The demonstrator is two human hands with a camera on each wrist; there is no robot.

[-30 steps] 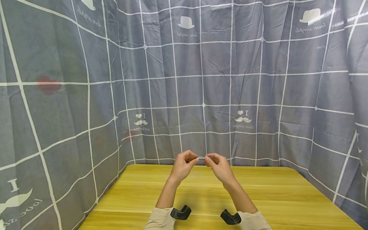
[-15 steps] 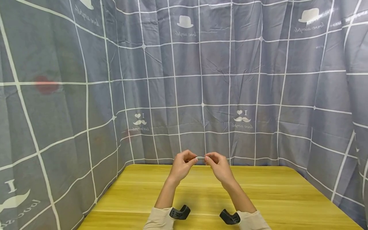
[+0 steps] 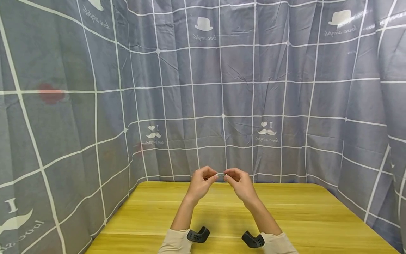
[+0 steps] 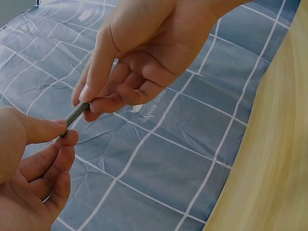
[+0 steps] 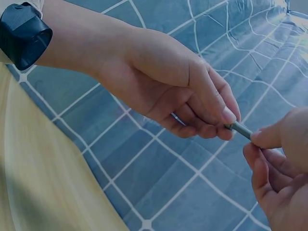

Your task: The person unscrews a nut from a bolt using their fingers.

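Observation:
Between both hands, held out over the far part of the table, is a thin grey-green threaded rod like a screw (image 4: 77, 113). Its ridges show in the left wrist view, while fingertips cover both ends. My left hand (image 3: 199, 182) pinches one end with thumb and fingertips; the right wrist view shows this left hand (image 5: 185, 96) reaching in from the upper left. At the other end, my right hand (image 3: 241, 184) pinches with thumb and index finger. In the left wrist view the right hand (image 4: 144, 53) comes from above. The rod (image 3: 221, 174) looks nearly level in the head view.
A yellow wood-grain table (image 3: 152, 211) lies below the hands. Behind and beside it hangs a grey curtain (image 3: 241, 98) with white grid lines. Black wrist devices (image 3: 198, 235) sit at both sleeve cuffs.
The right hand has shifted slightly left, and its thumb and index fingertips have moved a little on the rod. The left hand keeps nearly the same hold.

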